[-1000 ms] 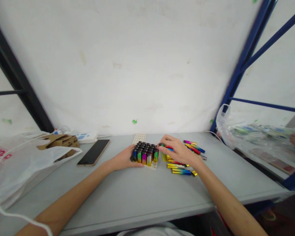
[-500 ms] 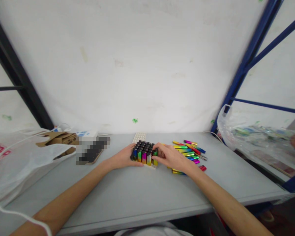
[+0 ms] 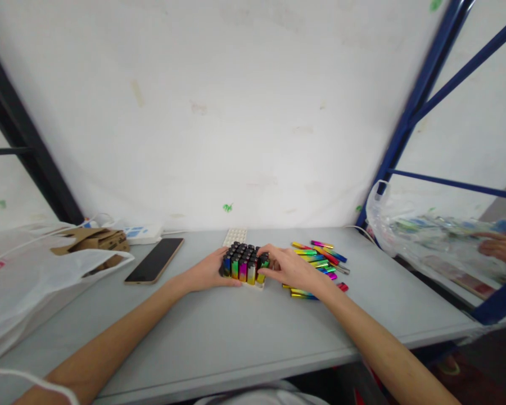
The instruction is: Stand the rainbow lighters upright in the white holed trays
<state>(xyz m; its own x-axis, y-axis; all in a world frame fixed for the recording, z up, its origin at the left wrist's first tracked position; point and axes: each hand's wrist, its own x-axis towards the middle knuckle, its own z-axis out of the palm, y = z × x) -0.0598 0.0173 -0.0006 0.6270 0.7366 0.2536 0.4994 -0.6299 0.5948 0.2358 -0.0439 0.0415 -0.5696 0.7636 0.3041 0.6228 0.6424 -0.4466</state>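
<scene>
A white tray (image 3: pixel 237 235) on the grey table (image 3: pixel 236 326) holds several upright rainbow-coloured lighters (image 3: pixel 242 262) with black tops. My left hand (image 3: pixel 206 271) rests against the tray's left side, fingers curled on it. My right hand (image 3: pixel 287 268) is at the tray's right front corner, fingers pinched on a lighter standing there. Several loose lighters (image 3: pixel 320 260) lie flat on the table just right of my right hand.
A phone (image 3: pixel 154 260) lies left of the tray, behind it a power strip (image 3: pixel 140 231) and a cardboard box (image 3: pixel 93 239). A white plastic bag (image 3: pixel 34 281) fills the left. Right, a clear bag (image 3: pixel 430 242) and another person's hand (image 3: pixel 498 246) behind a blue frame (image 3: pixel 409 124).
My right hand moved left from the loose pile to the tray's right corner with a lighter. My left hand stayed on the tray. The view shifted slightly.
</scene>
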